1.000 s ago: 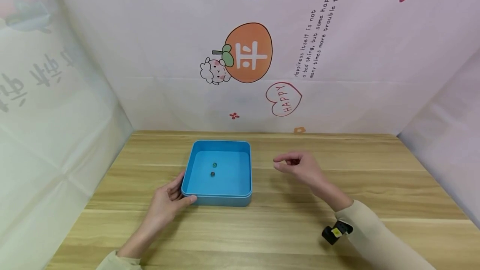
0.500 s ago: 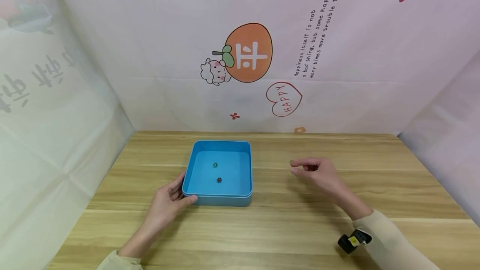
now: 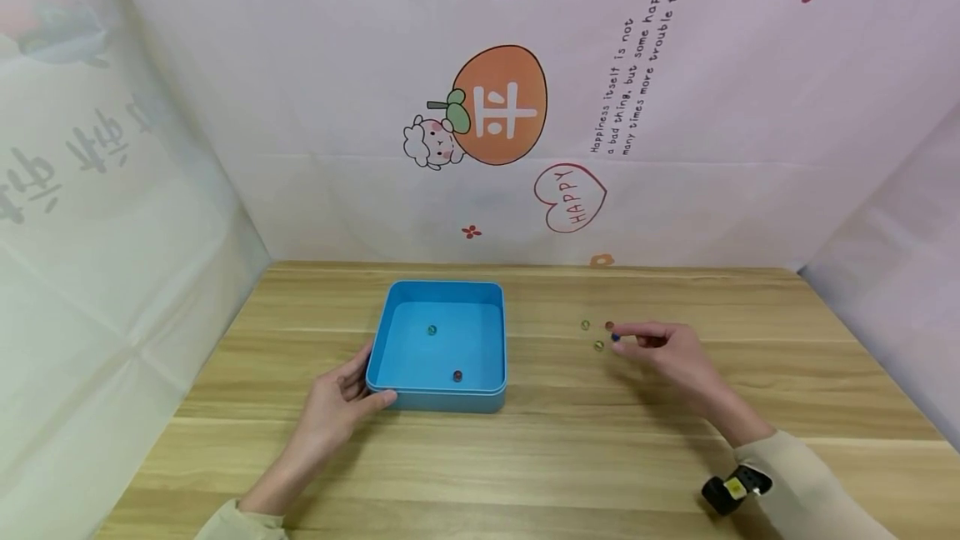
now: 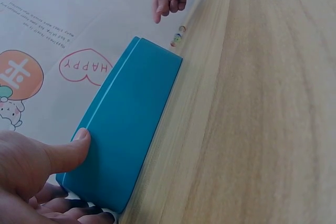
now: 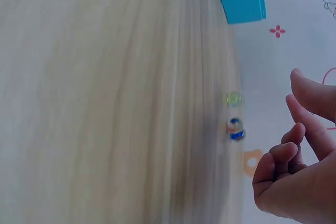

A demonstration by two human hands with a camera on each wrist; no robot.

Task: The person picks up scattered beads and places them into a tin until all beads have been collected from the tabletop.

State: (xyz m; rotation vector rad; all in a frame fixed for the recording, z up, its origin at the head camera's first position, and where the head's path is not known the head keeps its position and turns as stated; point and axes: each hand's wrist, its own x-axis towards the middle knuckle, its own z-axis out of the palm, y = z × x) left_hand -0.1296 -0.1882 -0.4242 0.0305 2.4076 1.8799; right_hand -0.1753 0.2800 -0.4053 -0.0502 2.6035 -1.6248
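My left hand (image 3: 330,415) holds the near left corner of a square blue box (image 3: 450,401), thumb on its front wall and fingers against its side. Inside the box lie a green glass marble (image 3: 432,330) and a reddish-brown marble (image 3: 457,376). To the right, on the table, sit two yellowish clear marbles (image 3: 598,346), a reddish marble (image 3: 609,326) and a blue marble (image 3: 616,337). My right hand (image 3: 671,355) reaches over them, index fingertip and thumb at the blue marble in the head view. The right wrist view shows thumb and index finger (image 5: 310,124) apart, nothing between them.
The wooden table (image 3: 480,473) ends at a white printed cloth (image 3: 337,207) hanging behind it, with more cloth on both sides. A black wrist camera (image 3: 723,494) sits at the right sleeve, low over the table.
My right hand has moved right, away from the box, and the marbles on the table have come into view. The reddish-brown marble has rolled toward the box's front right. My left hand stays put.
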